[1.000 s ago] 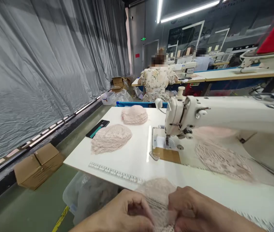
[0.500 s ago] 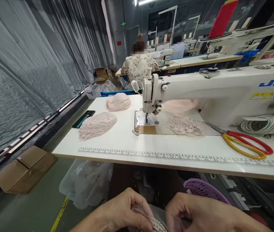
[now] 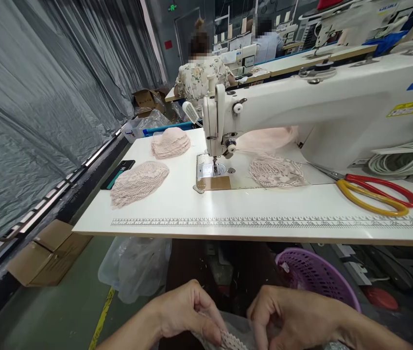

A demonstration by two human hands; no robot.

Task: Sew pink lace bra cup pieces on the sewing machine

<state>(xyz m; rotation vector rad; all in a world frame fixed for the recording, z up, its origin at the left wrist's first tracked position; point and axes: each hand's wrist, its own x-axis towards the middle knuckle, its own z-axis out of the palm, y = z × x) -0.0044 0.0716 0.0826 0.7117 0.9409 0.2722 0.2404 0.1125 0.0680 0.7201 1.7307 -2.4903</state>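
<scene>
Low in the view, in front of the table edge, my left hand [image 3: 191, 311] pinches a strip of pale lace fabric [image 3: 232, 339] with sheer mesh beside it. My right hand [image 3: 283, 316] has its fingers closed on the other side of the same mesh. The lower part of the fabric runs out of the frame. Above my hands, on the table [image 3: 177, 206], stands a white sewing machine [image 3: 265, 107]. Lace pieces [image 3: 277, 171] lie right of its needle, and a fanned lace stack [image 3: 141, 182] lies to the left.
Pink cup-shaped pieces [image 3: 171, 143] and a dark phone-like object [image 3: 119, 172] sit at the left. Red and yellow scissors [image 3: 374, 194] lie at the right. Under the table are a purple basket [image 3: 316, 272] and a plastic bag [image 3: 137, 267]. A co-worker [image 3: 201, 78] sits ahead.
The camera view has tilted down, so table and machine appear higher and more of the purple basket shows. Both hands keep their hold on the lace, with only slight shifts.
</scene>
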